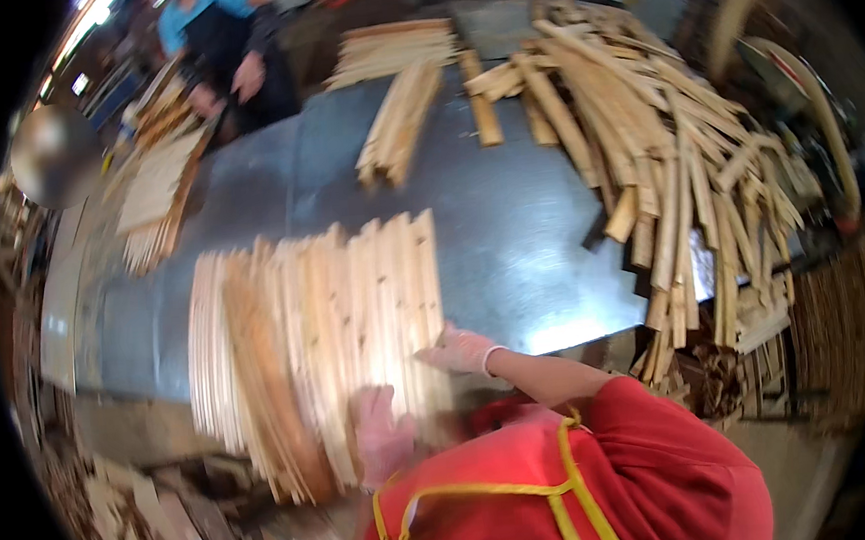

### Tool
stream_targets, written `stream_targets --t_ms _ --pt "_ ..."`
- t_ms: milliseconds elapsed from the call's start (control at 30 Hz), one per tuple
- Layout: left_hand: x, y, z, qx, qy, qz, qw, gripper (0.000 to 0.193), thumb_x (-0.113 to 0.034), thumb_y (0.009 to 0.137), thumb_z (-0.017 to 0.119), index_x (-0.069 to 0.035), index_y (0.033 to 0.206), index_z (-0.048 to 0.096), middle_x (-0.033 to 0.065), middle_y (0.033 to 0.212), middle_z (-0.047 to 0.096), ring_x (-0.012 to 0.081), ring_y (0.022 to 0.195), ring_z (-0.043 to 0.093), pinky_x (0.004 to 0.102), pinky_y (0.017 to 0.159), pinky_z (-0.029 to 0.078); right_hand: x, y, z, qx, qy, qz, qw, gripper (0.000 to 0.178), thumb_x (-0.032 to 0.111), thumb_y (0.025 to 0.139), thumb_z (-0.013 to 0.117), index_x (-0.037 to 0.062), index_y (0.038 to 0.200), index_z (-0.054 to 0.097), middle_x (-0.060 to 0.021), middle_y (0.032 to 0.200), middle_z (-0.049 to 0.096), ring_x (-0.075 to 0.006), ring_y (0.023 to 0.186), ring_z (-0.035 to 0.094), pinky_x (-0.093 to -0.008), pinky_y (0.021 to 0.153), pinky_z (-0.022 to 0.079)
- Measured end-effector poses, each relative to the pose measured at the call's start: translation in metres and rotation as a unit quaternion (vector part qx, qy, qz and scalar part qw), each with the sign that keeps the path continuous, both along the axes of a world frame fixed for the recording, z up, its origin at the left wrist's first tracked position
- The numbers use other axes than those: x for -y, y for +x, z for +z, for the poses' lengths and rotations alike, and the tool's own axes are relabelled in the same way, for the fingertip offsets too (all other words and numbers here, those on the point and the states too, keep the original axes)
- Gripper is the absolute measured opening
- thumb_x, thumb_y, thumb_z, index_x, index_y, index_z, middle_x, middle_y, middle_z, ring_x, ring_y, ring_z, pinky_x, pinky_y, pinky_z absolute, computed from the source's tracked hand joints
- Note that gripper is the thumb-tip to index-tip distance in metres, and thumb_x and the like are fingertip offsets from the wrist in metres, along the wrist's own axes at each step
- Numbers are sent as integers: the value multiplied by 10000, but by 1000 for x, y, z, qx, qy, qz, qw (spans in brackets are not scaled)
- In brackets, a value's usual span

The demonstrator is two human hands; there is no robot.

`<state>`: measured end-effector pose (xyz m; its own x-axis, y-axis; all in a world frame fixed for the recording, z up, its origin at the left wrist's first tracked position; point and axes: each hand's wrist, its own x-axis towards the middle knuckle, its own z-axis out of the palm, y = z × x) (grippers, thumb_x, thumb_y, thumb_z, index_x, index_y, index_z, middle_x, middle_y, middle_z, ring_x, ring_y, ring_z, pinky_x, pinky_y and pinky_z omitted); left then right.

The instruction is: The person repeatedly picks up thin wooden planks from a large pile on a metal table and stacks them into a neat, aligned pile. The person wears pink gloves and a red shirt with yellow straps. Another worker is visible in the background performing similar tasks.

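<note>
A broad row of pale wooden slats [340,307] lies side by side in front of me, their near ends overhanging the metal table's front edge. A few darker brown slats [270,382] lie slanted across the left part of the row. My left hand [382,436], in a thin translucent glove, rests at the near ends of the slats; its fingers are apart and somewhat blurred. At the row's right side is my right hand [463,350], gloved likewise. Its thumb reaches over the outermost slat and its fingers touch the edge, spread rather than wrapped round it.
The metal table [519,219] carries a small bundle of slats [402,122], a stack [392,50] behind it and another stack [161,194] at left. A large loose heap of slats [644,145] spills over the right edge. A person [233,63] stands at the far left.
</note>
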<state>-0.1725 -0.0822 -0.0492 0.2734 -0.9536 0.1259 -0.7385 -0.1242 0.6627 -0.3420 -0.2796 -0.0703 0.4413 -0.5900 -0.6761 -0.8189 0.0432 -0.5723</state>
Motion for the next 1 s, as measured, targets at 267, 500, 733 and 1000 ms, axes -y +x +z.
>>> stream_targets --t_ms 267,500,733,1000 --pt "51 -82 -7 78 203 -124 968 697 -131 742 830 -99 1401 604 196 1420 582 407 1283 602 443 1019 547 179 -172 -30 39 -420 -133 897 723 481 950 651 3 1487 572 -244 1415 657 -378 1314 636 -407 1124 499" --pt "132 -193 3 115 103 -194 969 320 -160 770 703 -151 1081 631 79 1049 634 378 908 670 517 703 562 328 -373 4 -307 -472 -154 812 648 360 877 761 30 1390 543 -214 1299 643 -380 1195 644 -467 1026 507" --pt "188 -234 6 -49 132 -261 955 388 -186 911 654 -38 1269 643 200 1248 650 426 1102 651 485 938 552 197 -339 74 380 -35 -335 861 475 245 912 715 0 1304 610 -133 1159 674 -206 1098 642 -342 905 550" --pt "245 -234 -43 -628 175 25 758 301 -167 999 647 -16 1258 674 46 1036 710 180 898 676 337 857 553 32 -296 33 299 103 -117 942 752 419 967 647 60 1594 438 -144 1282 683 -281 1152 648 -365 1043 504"
